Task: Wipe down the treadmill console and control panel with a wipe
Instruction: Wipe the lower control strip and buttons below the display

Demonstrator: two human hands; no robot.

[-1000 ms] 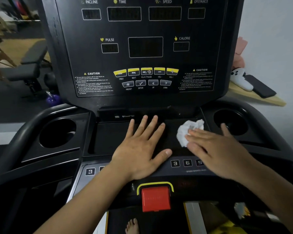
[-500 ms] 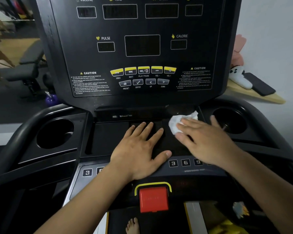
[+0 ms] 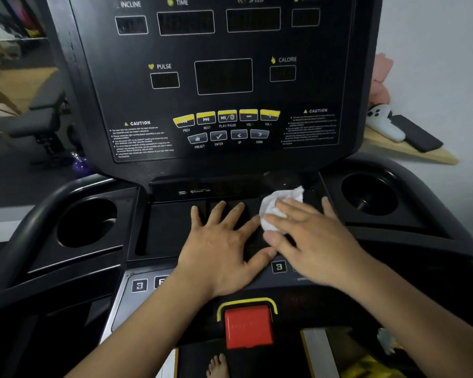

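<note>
Leftward and toward the back of the tray is where the crumpled white wipe (image 3: 277,205) has gone since a second ago, and the right hand (image 3: 311,241) has slid with it until its fingers lie almost against the left hand (image 3: 221,249). That right hand lies flat, fingers straight and close together, pressing the wipe onto the shallow black recessed tray (image 3: 170,227) below the upright black console panel (image 3: 224,77), without curling round it. The left hand is spread wide, palm down, with its fingertips on the tray and its heel over the strip of small square number keys (image 3: 279,266). The likeliest trouble is a collision: the resting hand covers the middle of the tray, so the next stroke may stop short and leave a patch unwiped. Because the wipe is only pinned under flat fingers, it could bunch up or slip out at the tray's back wall. Weight on the left palm might press a number key, or a forearm might brush the square red stop button (image 3: 248,327); the displays look dark, so this may do nothing, but I cannot tell if the machine is powered. A damp wipe pushed hard along the back edge could also carry moisture into the small port slot (image 3: 182,192).
</note>
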